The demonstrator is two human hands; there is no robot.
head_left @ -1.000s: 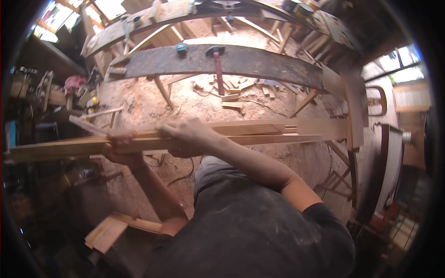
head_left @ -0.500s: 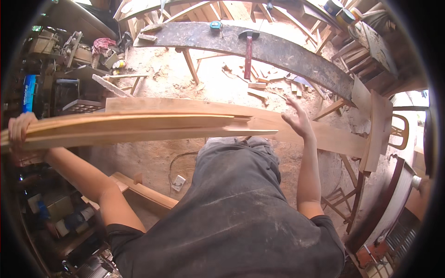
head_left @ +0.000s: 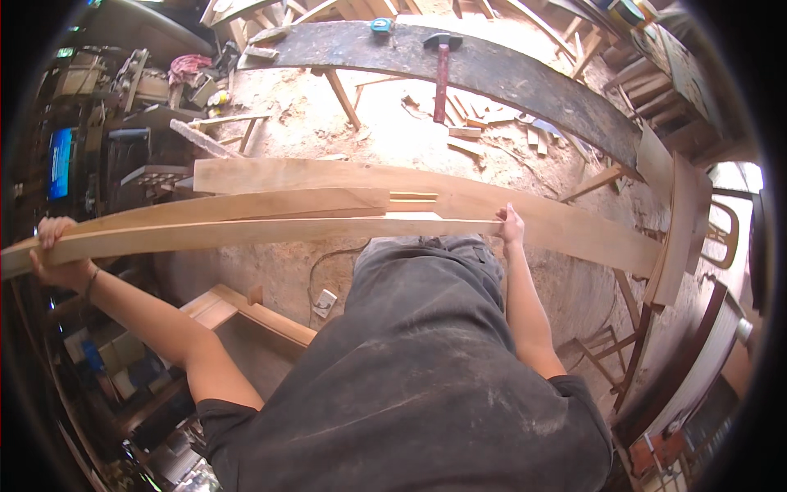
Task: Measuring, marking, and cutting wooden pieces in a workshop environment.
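Observation:
My left hand (head_left: 64, 264) grips a bundle of long pale wooden strips at the far left, fingers wrapped over them. My right hand (head_left: 511, 223) pinches the right end of the front strip (head_left: 270, 232). A second strip (head_left: 270, 202) lies just behind it, with shorter ends showing near the middle. The strips are held across my body, in front of a wide pale plank (head_left: 557, 211) that stretches toward the right.
A dark plank (head_left: 533, 82) on trestles bears a red-handled hammer (head_left: 441, 82) and a teal tape measure (head_left: 381, 26). Wood offcuts (head_left: 467, 139) and sawdust lie below. A cable with a white socket (head_left: 325, 303), a handsaw (head_left: 725, 234) and cluttered shelving (head_left: 139, 377) are also in view.
The strips moved left, then slightly back to the right. My right hand let go from the middle, rose open, and has closed on the front strip's right end.

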